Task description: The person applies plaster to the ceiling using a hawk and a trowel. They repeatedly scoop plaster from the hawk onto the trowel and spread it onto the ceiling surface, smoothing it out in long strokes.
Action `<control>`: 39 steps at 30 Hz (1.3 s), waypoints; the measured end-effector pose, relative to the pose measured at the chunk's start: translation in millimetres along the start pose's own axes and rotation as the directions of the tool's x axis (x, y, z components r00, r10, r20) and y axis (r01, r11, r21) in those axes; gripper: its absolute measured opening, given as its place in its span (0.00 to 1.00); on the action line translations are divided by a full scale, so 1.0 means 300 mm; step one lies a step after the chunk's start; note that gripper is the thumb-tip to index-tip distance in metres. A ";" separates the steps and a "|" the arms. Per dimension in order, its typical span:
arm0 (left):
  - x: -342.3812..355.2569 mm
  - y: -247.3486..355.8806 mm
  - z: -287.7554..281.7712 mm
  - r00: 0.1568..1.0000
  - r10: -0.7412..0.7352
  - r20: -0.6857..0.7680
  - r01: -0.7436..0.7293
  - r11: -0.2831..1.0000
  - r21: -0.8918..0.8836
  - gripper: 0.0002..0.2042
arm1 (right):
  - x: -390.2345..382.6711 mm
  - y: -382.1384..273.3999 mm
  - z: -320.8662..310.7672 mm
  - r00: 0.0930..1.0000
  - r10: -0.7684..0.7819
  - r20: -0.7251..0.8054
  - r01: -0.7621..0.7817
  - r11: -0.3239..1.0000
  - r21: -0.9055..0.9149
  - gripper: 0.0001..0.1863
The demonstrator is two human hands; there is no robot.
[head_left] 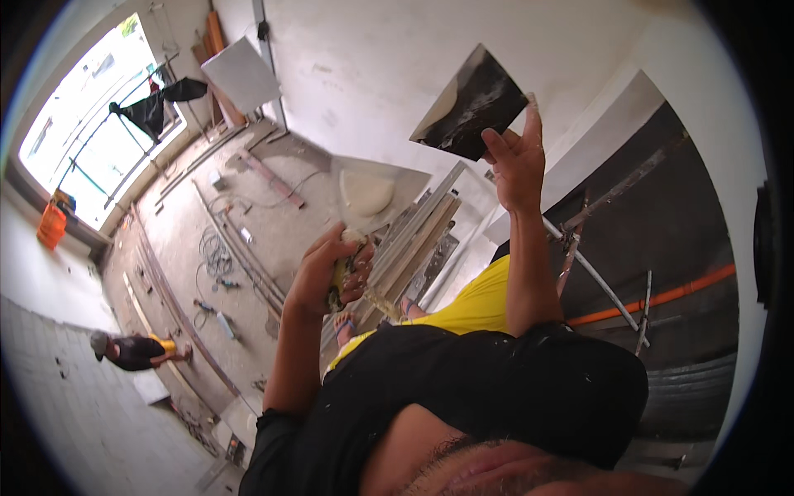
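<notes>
My left hand (327,269) grips the yellowish, paste-caked handle of a broad scraper (401,186), its metal blade tilted upward with a mound of cream paste (364,192) on it. My right hand (517,169), raised before the white wall (347,66), holds a flat dark rectangular blade (471,107) by its lower right part, cream paste along its left edge. The two blades are apart. Below them my sandalled feet (344,322) are partly visible near long grey and wooden boards (413,248).
On the floor far below lie planks (269,178), cables (217,252) and tools. Another person (136,354) is at lower left. An orange bucket (51,225) stands by the railed window. On the right, scaffold tubes (595,273) and an orange pipe (645,298) cross a dark drop.
</notes>
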State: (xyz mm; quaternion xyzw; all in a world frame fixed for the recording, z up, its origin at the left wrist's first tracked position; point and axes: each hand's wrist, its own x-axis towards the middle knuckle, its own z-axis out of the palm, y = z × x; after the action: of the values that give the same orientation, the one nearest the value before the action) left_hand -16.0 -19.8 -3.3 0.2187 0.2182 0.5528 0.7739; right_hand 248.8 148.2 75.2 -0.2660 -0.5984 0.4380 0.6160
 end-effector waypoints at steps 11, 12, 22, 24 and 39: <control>-0.044 0.027 0.025 0.998 0.022 0.061 -0.030 0.990 0.134 0.18 | -0.099 0.187 -0.008 0.796 -0.190 0.574 0.394 0.884 -0.254 0.11; -0.051 0.027 0.039 0.996 0.078 0.040 -0.083 0.986 0.145 0.18 | -0.055 0.217 -0.061 0.740 -0.161 0.653 0.520 0.752 -0.405 0.16; 0.096 -0.049 -0.058 0.764 0.607 -0.219 -0.536 0.785 0.310 0.14 | -0.072 0.363 -0.346 0.836 0.549 0.001 -0.510 0.776 0.372 0.10; 0.112 -0.082 -0.069 0.728 0.647 -0.229 -0.570 0.756 0.323 0.13 | -0.124 0.381 -0.298 0.755 0.645 0.119 -0.640 0.685 0.349 0.11; 0.104 -0.089 -0.246 0.552 0.792 -0.261 -0.577 0.589 0.566 0.16 | -0.299 0.019 0.369 0.672 0.490 0.555 -0.738 0.502 0.451 0.21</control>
State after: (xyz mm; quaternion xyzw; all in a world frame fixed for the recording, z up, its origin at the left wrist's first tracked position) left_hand -29.2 9.2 -81.4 0.2994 0.4121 0.7912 0.3383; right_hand 149.1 52.2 41.1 -0.1516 -0.3719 0.8477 0.3466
